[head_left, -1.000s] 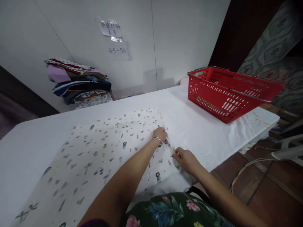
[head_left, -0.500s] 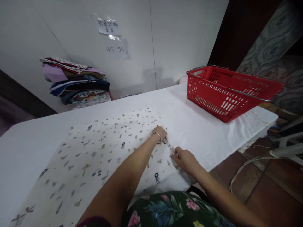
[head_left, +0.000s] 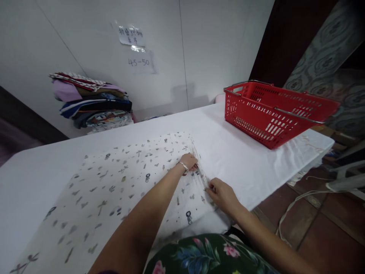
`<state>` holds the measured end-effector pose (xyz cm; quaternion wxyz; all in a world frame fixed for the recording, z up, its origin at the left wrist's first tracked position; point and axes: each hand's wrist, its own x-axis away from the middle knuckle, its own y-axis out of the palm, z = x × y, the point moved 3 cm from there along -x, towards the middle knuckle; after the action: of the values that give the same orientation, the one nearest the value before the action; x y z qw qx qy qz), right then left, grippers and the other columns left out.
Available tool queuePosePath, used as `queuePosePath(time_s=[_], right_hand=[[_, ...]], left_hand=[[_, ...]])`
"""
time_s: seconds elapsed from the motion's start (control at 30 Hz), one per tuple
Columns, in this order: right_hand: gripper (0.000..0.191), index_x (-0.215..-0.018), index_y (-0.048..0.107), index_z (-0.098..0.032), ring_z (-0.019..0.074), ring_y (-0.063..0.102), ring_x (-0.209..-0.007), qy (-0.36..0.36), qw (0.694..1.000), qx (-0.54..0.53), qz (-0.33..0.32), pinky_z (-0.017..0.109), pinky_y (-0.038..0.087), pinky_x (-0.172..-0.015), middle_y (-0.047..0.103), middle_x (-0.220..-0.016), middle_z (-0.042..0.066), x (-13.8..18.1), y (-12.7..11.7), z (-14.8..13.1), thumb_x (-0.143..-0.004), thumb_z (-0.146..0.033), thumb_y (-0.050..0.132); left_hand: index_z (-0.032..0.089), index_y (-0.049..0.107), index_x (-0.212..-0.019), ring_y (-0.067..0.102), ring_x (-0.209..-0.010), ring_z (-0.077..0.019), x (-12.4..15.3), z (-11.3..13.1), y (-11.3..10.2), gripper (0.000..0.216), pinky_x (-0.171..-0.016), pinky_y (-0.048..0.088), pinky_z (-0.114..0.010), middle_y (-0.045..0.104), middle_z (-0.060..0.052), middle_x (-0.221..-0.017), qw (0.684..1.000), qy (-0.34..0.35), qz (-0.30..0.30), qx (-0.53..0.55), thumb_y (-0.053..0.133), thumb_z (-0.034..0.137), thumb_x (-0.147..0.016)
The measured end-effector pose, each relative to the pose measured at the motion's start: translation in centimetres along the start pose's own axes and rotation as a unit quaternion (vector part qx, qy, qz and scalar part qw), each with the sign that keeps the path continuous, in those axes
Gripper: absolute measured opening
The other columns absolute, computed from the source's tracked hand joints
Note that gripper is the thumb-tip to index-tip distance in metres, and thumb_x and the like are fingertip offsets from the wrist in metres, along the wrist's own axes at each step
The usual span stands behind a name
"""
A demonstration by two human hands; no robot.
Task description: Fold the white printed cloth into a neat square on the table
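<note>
A thin white cloth [head_left: 114,190] printed with small palm trees and other motifs lies spread over the white table. Its right edge is gathered into narrow lengthwise creases. My left hand [head_left: 188,161], with a bracelet at the wrist, has its fingers closed on that creased edge around its middle. Nearer my body, my right hand [head_left: 221,193] pinches the same edge between thumb and curled fingers. The fingertips of both hands are partly hidden.
On the white table [head_left: 236,160] a red plastic basket [head_left: 256,118] with metal handles stands at the back right. A stack of folded fabrics [head_left: 94,101] sits at the back left against the wall. Paper notes [head_left: 131,36] are taped to the wall. A pale cable [head_left: 293,201] lies on the floor.
My left hand has shifted slightly to the left along with the cloth's edge, and the creases there look straighter and tighter. My right hand has stayed nearly in place.
</note>
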<state>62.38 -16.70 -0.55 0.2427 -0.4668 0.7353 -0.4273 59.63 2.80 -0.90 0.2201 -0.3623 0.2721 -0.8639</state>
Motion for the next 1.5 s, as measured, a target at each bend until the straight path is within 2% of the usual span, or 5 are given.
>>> queuePosePath(time_s=[0.27,0.53,1.1,1.37,1.5], right_hand=[[0.008,-0.086,0.049,-0.021,0.0138,0.052,-0.063,0.041,0.998,-0.018,-0.053,0.023,0.023,-0.055,0.059,-0.067,0.000,-0.3,0.7,0.7,-0.083,-0.026,0.044],[0.013,-0.078,0.049,-0.020,0.0132,0.051,-0.063,0.025,0.996,0.020,-0.085,0.023,0.020,-0.054,0.059,-0.068,0.001,0.0,0.4,0.3,-0.084,-0.030,0.044],[0.019,-0.084,0.051,-0.021,0.0151,0.052,-0.066,-0.028,0.991,0.046,-0.122,0.025,0.020,-0.055,0.060,-0.070,0.003,1.9,0.1,-0.2,-0.088,-0.036,0.040],[0.029,-0.082,0.052,-0.020,0.0132,0.048,-0.060,-0.025,0.991,0.033,-0.128,0.024,0.019,-0.053,0.057,-0.066,0.002,2.0,0.3,-0.1,-0.088,-0.045,0.038],[0.040,-0.074,0.053,-0.020,0.0122,0.045,-0.056,-0.013,0.992,-0.003,-0.124,0.023,0.020,-0.051,0.054,-0.061,0.001,2.3,-0.1,0.3,-0.085,-0.055,0.038]], left_hand=[[0.017,0.065,-0.080,0.066,-0.065,-0.0137,-0.4,1.0,1.8,0.020,-0.057,0.047,-0.019,0.070,-0.005,-0.074,0.997,0.018,0.052,-0.054,0.048,0.024,-0.075],[0.015,0.061,-0.101,0.060,-0.098,-0.0264,-0.1,1.8,1.9,0.042,-0.077,0.047,-0.031,0.064,-0.016,-0.106,0.981,0.013,0.123,-0.148,0.054,0.042,-0.070],[0.016,0.062,-0.098,0.064,-0.056,-0.0158,0.5,0.0,0.8,0.029,-0.049,0.046,-0.022,0.070,-0.007,-0.073,0.995,-0.023,0.061,-0.078,0.045,0.026,-0.077],[0.013,0.065,-0.095,0.061,-0.096,-0.0263,-0.2,1.7,1.0,0.037,-0.074,0.047,-0.028,0.067,-0.017,-0.098,0.987,-0.014,0.093,-0.127,0.058,0.039,-0.069],[0.011,0.066,-0.091,0.065,-0.083,-0.0237,-0.3,1.6,0.9,0.029,-0.066,0.047,-0.026,0.069,-0.016,-0.083,0.991,-0.030,0.069,-0.115,0.056,0.028,-0.070]])
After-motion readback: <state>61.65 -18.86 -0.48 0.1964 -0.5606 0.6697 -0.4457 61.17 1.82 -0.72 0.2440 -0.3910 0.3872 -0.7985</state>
